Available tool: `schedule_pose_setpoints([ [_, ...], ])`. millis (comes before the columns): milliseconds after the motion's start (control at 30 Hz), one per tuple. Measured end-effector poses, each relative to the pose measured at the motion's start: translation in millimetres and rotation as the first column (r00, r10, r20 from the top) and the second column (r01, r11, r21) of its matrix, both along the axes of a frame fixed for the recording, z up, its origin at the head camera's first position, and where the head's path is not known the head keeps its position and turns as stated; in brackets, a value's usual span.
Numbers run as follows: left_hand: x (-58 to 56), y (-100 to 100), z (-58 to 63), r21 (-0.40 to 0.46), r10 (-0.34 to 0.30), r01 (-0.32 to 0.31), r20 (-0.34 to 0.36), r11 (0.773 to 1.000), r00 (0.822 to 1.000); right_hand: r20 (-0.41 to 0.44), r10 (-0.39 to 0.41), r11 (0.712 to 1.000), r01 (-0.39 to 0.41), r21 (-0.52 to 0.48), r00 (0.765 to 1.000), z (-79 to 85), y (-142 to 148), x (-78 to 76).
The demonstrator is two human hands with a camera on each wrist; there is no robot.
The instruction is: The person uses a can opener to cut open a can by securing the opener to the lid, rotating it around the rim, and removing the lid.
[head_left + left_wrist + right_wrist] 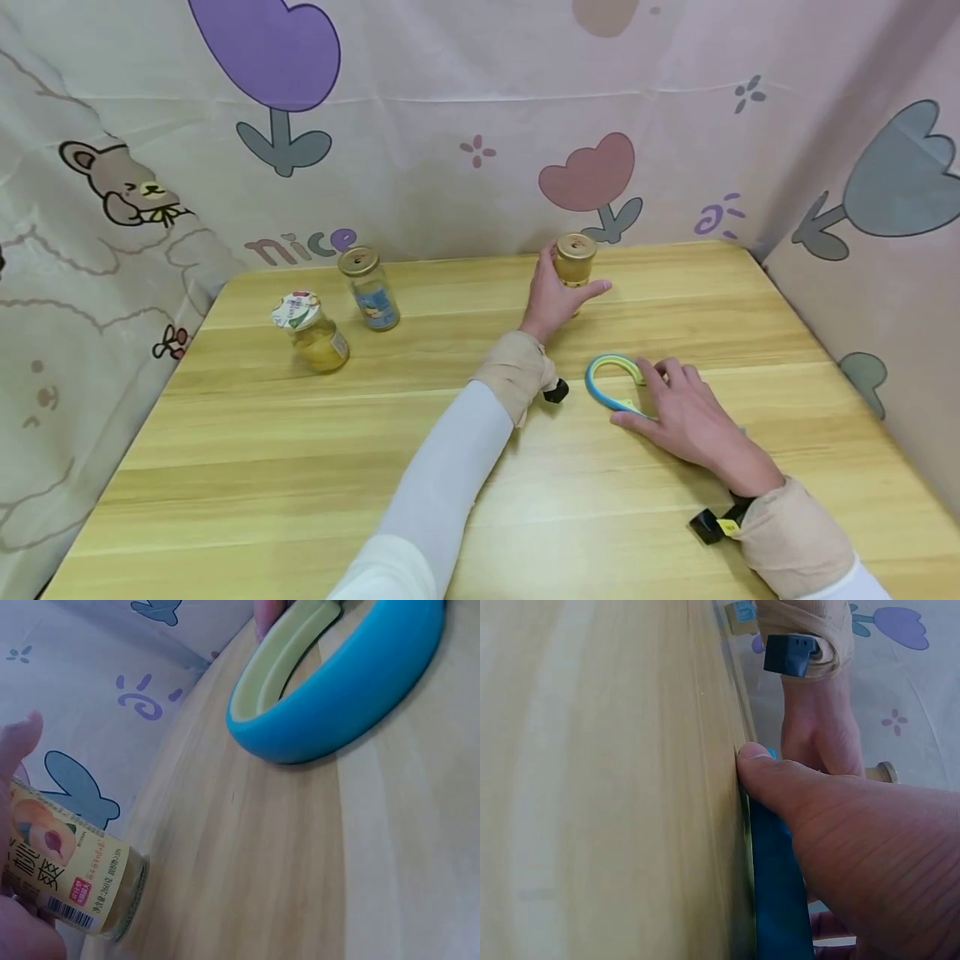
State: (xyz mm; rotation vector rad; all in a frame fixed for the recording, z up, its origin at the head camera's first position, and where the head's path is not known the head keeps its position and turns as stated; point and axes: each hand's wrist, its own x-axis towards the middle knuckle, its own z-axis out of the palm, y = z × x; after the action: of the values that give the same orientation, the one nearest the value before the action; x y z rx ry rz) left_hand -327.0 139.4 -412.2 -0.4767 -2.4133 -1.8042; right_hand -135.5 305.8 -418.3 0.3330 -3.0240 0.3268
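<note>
My left hand (552, 296) is around a gold-lidded glass jar (576, 260) at the back of the table. Its fingers lie along the jar's left side, and the thumb sticks out straight past the front. Printed peaches show on the jar's label (56, 859) in the left wrist view. At right, my right hand (690, 412) grips a blue and yellow-green C-shaped jar opener (603, 401) low over the table. In the right wrist view the thumb (769, 769) presses the edge of the opener's blue band (780, 889); the hand hides its handle.
On the left stand a jar (322, 343) with a white patterned lid and yellow contents, and a gold-lidded jar (375, 302) with a blue label. A printed cloth (420, 183) hangs behind the wooden table (300, 475) and along its sides.
</note>
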Motion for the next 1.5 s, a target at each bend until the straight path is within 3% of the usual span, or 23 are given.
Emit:
schedule_pose_setpoints([
  [267, -4.6, -1, -0.6, -0.002, 0.003, -0.003, -0.003, 1.0, 1.0, -0.014, 0.006, 1.0, -0.006, 0.002, 1.0, 3.3, -2, 0.6],
  [433, -2.2, -4, -3.5, 0.032, -0.028, 0.027, 0.021, 0.999, 0.999, -0.009, -0.001, 1.0, 0.001, 0.0, 1.0, 2.1, -4, 1.4],
  [1167, 26.2, -9, -8.7, 0.118, -0.16, 0.154, 0.044, 0.981, 0.986, 0.015, 0.004, 1.0, -0.003, -0.014, 1.0, 5.0, -1, 1.3],
  [1500, 39.3, -10, -9.5, 0.116, -0.208, 0.202, 0.043, 0.973, 0.977, 0.022, -0.079, 0.992, 0.08, -0.098, 0.997, 14.5, 2, 2.0],
])
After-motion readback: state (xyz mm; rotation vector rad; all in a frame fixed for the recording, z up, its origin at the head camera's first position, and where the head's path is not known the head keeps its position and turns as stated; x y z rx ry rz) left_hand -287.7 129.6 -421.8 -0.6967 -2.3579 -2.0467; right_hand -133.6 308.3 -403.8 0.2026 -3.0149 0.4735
